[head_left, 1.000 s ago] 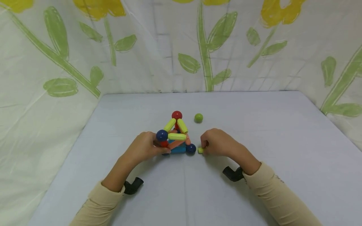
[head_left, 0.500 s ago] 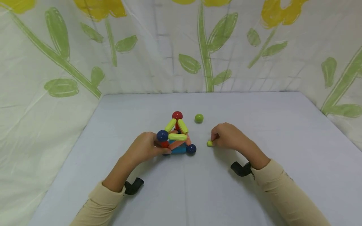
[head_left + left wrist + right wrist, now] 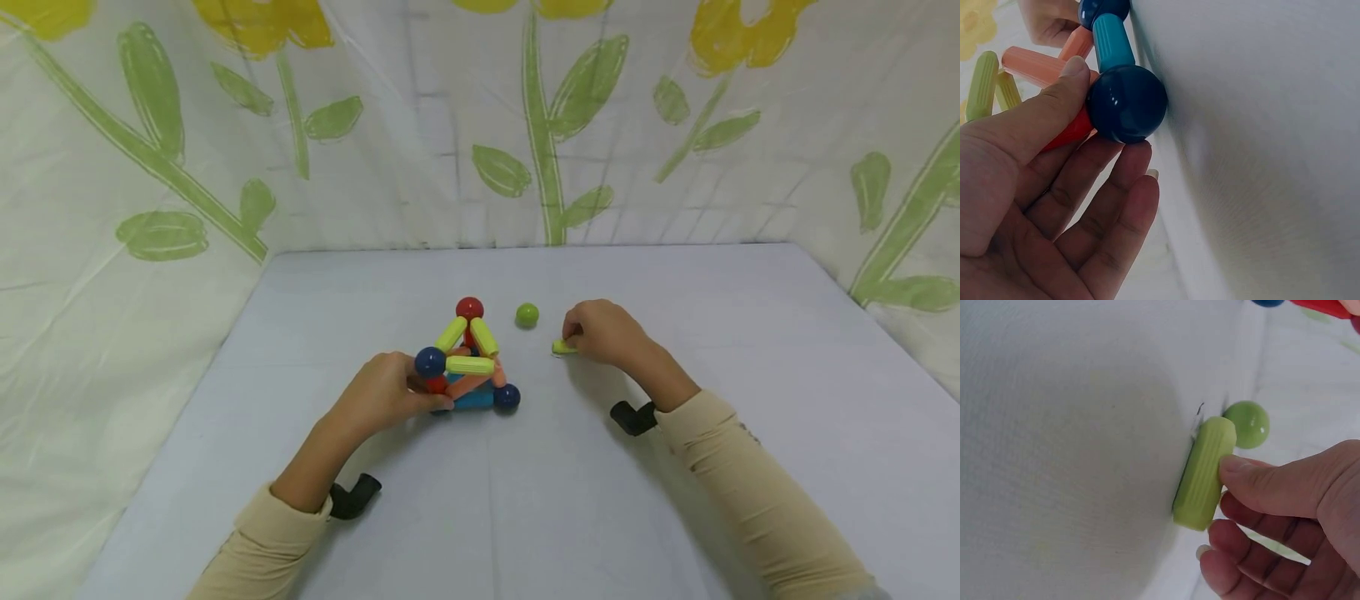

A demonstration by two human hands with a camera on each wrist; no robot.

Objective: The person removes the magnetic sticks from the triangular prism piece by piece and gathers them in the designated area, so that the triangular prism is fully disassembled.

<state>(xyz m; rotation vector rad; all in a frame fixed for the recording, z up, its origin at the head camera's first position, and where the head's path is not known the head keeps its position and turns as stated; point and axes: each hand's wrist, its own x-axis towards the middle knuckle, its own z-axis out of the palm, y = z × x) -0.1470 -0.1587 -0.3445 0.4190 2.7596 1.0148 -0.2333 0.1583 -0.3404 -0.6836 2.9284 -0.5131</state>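
Lime stick (image 3: 562, 347) moved back, jutting left from pinching right grip (image 3: 606, 332).

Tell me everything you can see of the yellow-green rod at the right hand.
The yellow-green rod is short and straight, with lengthwise ribs and smoother ends; it looks like plastic. The right hand pinches it near its middle. It lies roughly level, to the right of the built frame and apart from the green ball. Whether it touches the table, I cannot tell.
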